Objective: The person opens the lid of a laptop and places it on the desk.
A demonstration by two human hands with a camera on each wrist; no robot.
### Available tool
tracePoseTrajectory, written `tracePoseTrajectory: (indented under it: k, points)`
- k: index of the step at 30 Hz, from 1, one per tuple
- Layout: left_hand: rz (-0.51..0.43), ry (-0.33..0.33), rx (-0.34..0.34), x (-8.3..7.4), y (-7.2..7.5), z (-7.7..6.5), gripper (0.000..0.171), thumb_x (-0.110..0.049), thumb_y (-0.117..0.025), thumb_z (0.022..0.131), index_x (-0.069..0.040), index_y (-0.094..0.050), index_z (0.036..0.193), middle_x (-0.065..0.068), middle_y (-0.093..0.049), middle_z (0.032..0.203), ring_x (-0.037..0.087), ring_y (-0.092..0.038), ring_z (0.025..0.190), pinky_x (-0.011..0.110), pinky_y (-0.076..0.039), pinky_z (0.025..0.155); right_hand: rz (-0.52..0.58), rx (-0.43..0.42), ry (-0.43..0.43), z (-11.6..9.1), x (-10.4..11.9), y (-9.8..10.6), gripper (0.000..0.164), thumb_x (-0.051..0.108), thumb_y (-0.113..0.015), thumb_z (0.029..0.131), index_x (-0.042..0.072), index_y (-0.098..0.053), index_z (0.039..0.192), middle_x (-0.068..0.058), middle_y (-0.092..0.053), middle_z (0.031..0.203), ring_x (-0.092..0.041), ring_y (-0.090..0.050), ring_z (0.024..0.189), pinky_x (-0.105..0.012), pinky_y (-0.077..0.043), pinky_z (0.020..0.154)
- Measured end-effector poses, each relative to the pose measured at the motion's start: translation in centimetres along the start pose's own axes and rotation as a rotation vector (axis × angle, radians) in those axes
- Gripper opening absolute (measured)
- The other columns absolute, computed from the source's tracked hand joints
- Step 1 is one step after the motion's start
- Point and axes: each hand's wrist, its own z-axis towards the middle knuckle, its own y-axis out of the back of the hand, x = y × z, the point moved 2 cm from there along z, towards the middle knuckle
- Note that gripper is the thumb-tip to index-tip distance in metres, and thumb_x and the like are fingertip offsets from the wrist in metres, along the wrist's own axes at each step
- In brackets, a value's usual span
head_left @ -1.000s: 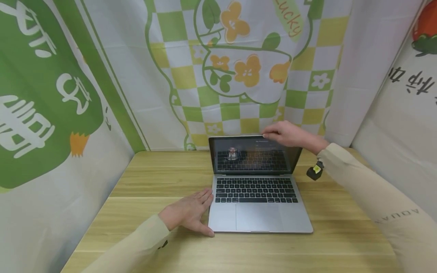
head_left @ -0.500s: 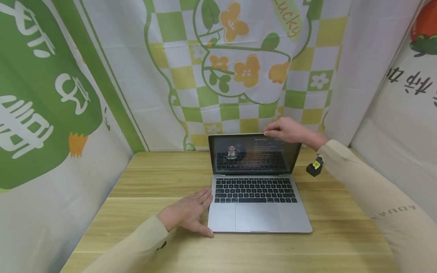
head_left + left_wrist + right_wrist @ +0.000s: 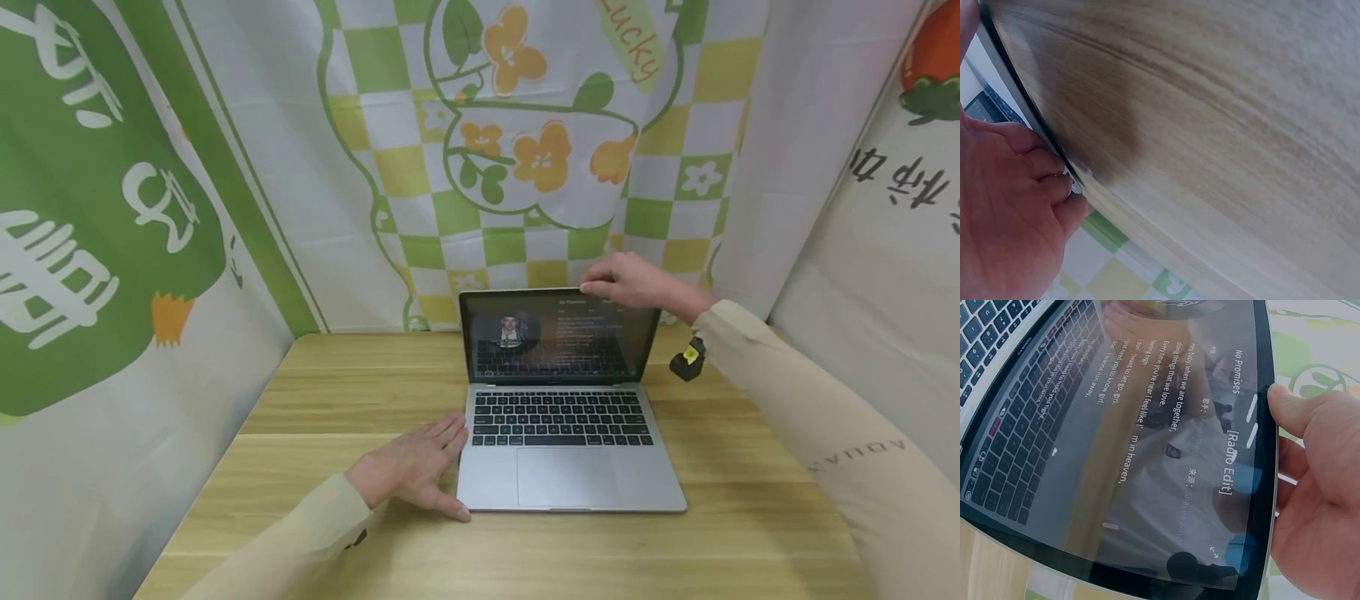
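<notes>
A silver laptop [image 3: 570,479] stands unfolded on the wooden table, its dark screen [image 3: 555,337] tilted up and lit. My right hand [image 3: 637,279] pinches the top edge of the lid near its right corner. In the right wrist view, the thumb [image 3: 1285,403] lies on the front rim of the screen, with fingers behind it. Song lyrics and reflections of the keyboard show on the screen. My left hand [image 3: 412,469] rests against the left side of the laptop base, thumb by the front corner. In the left wrist view, its fingertips [image 3: 1054,187] touch the base's edge.
The wooden table [image 3: 330,392] extends left of and in front of the laptop. Close behind the lid hangs a green-and-white checked curtain [image 3: 420,175]. Printed cloth walls [image 3: 75,467] enclose both sides.
My right hand has risen slightly, tipping the lid further back, and its top edge sits higher. More of the screen picture shows. My left hand and the base have stayed in place.
</notes>
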Motion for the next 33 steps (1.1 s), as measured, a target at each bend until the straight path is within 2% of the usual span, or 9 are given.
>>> tracePoseTrajectory:
  k: [6,18,29,33]
  points:
    - [-0.012,-0.003,-0.005,0.1,0.0,0.0,0.125,-0.090,-0.048,0.071,0.000,-0.022,0.155,0.019,-0.012,0.164,0.031,-0.015,0.153,0.042,-0.020,0.125,-0.019,-0.003,-0.004,0.5,-0.3,0.0,0.021,0.023,-0.057,0.100,0.013,-0.075,0.101,-0.004,-0.072,0.089,-0.015,-0.057,0.070,-0.037,-0.048,0.069]
    - [-0.027,0.003,0.005,-0.1,0.0,-0.1,0.125,-0.090,-0.048,0.072,0.000,-0.021,0.155,0.019,-0.011,0.164,0.031,-0.014,0.153,0.043,-0.019,0.125,0.027,-0.006,-0.042,1.0,-1.5,0.0,0.024,0.025,-0.058,0.100,0.012,-0.076,0.107,-0.007,-0.075,0.098,-0.018,-0.067,0.083,-0.044,-0.055,0.078]
    - [-0.019,0.006,0.011,0.1,-0.2,0.1,0.127,-0.092,-0.044,0.071,-0.002,-0.019,0.156,0.018,-0.009,0.165,0.030,-0.012,0.153,0.043,-0.019,0.125,0.012,-0.003,-0.076,1.2,-2.1,0.3,0.024,0.025,-0.059,0.099,0.010,-0.076,0.104,-0.007,-0.075,0.093,-0.015,-0.061,0.071,-0.039,-0.052,0.071]
    - [-0.022,0.001,0.004,0.1,-0.2,0.1,0.126,-0.091,-0.046,0.071,-0.001,-0.021,0.155,0.018,-0.011,0.164,0.030,-0.014,0.153,0.043,-0.020,0.125,0.014,-0.009,-0.097,1.4,-2.3,0.2,0.024,0.026,-0.059,0.099,0.010,-0.077,0.100,-0.005,-0.072,0.081,-0.016,-0.055,0.066,-0.036,-0.048,0.067]
